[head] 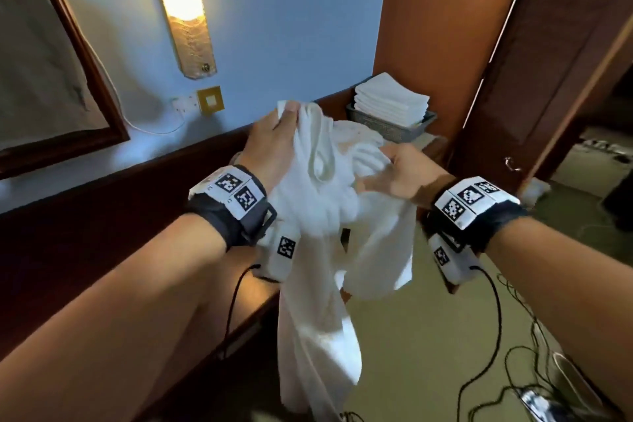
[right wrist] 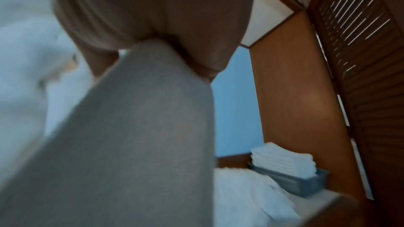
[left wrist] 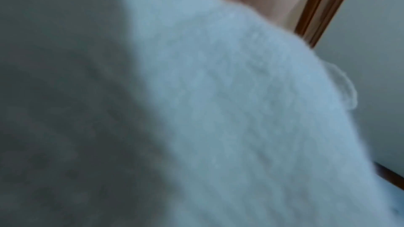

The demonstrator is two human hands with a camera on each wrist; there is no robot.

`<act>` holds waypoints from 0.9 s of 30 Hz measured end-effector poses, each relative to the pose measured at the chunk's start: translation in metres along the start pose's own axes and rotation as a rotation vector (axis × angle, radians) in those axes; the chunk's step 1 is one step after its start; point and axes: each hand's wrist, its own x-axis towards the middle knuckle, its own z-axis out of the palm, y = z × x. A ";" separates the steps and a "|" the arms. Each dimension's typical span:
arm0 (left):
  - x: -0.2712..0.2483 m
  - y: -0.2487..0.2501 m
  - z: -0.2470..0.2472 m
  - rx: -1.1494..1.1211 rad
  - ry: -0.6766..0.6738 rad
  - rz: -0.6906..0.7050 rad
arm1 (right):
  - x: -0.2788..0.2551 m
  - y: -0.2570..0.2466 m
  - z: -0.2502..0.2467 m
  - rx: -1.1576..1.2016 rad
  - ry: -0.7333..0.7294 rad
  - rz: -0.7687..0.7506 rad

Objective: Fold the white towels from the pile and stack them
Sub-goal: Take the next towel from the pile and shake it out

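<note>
A large white towel (head: 318,284) hangs bunched in the air between both hands, its loose end trailing down past the desk edge. My left hand (head: 277,137) grips its upper part, raised above the desk. My right hand (head: 394,171) holds a fold of the same towel (right wrist: 142,127) a little lower to the right, the cloth running out between thumb and fingers. The left wrist view is filled by blurred towel (left wrist: 229,110). Behind the hands lies the pile of loose white towels (head: 363,134) on the desk. A stack of folded white towels (head: 390,96) sits in a grey basket (head: 394,127).
The dark wooden desk (head: 102,233) runs along a blue wall with a lit wall lamp (head: 181,3) and a framed mirror (head: 51,79). A wooden wardrobe (head: 445,27) with a louvred door (right wrist: 360,58) stands at right. Black cables (head: 513,353) lie on the floor.
</note>
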 end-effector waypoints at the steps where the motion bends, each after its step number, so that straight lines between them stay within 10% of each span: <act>1: 0.000 0.004 -0.008 -0.033 0.036 -0.034 | -0.010 0.011 0.007 -0.046 -0.038 0.042; 6: -0.016 0.002 -0.025 0.027 -0.024 -0.072 | -0.025 0.039 0.033 -0.018 -0.013 0.075; 14: -0.063 -0.034 -0.011 -0.002 -0.146 -0.131 | 0.012 -0.061 0.037 0.090 0.075 -0.249; 27: -0.091 -0.063 -0.097 0.016 0.172 -0.075 | 0.004 -0.024 0.137 0.087 -0.417 -0.083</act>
